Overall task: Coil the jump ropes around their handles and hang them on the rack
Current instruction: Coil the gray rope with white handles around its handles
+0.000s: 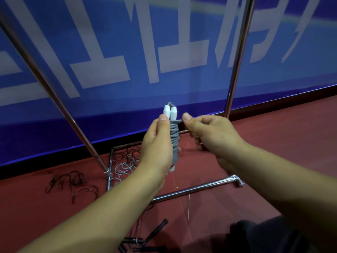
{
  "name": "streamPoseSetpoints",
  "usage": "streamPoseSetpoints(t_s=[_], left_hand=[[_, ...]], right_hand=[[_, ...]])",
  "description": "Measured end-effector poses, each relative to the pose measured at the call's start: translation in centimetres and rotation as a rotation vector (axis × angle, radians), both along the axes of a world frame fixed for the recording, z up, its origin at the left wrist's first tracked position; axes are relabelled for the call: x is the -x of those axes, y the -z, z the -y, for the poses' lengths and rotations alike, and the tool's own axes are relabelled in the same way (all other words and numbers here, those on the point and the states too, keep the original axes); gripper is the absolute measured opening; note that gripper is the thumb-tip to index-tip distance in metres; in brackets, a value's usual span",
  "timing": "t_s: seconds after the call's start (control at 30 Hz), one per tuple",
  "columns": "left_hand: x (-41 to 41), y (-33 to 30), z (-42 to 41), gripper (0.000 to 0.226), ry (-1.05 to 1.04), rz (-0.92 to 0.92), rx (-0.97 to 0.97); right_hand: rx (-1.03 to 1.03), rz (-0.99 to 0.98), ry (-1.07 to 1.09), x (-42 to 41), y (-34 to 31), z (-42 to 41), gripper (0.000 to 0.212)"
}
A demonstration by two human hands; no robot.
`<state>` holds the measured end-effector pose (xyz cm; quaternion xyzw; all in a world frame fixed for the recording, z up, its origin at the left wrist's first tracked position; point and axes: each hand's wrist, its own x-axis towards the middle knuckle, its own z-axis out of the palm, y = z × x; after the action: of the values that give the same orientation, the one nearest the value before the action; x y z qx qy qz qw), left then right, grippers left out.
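Grey jump rope (174, 141) sits at frame centre, held above the floor, wound in tight turns around its two white handles (170, 111). Handles are side by side, upright, tips pointing up; a short grey loop arcs over the tips.

Left hand (156, 143): grip closed around the bundle from the left, thumb pressed on the upper handle, fingers curled behind the coil. Right hand (207, 132): grip narrow, thumb and fingers pinching the free end of the rope just beside the top turn of the coil.

Metal rack (237, 57) stands behind the hands: two chrome uprights, one slanting at left, one at right, with base bars lying on the red floor (273, 143). One base bar with an end fitting runs below the hands.

On the floor inside the rack base: a loose grey rope (124, 166) and tangled dark ropes (73, 185) to its left. Black-handled ropes (145, 238) lie near the bottom edge.

Blue banner (127, 42) with large white characters covers the wall behind.
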<state>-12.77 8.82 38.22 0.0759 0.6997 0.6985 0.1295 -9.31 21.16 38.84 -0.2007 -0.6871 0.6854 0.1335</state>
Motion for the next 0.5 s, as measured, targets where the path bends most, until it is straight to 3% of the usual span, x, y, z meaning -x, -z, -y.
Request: streamPoseSetpoints(t_s=[0.27, 0.43, 0.5], left_hand=[[0.0, -0.5, 0.3, 0.039, 0.022, 0.008, -0.008], [0.2, -0.4, 0.2, 0.04, 0.058, 0.073, -0.066], [0.3, -0.1, 0.1, 0.041, 0.082, 0.103, -0.076]], right_hand=[[0.145, 0.105, -0.177, -0.8, -1.8, -1.9, 0.023], [0.53, 0.085, -0.328, -1.8, -3.1, -3.1, 0.008], [0.642, 0.062, -0.416, -2.2, -3.3, -3.3, 0.013]])
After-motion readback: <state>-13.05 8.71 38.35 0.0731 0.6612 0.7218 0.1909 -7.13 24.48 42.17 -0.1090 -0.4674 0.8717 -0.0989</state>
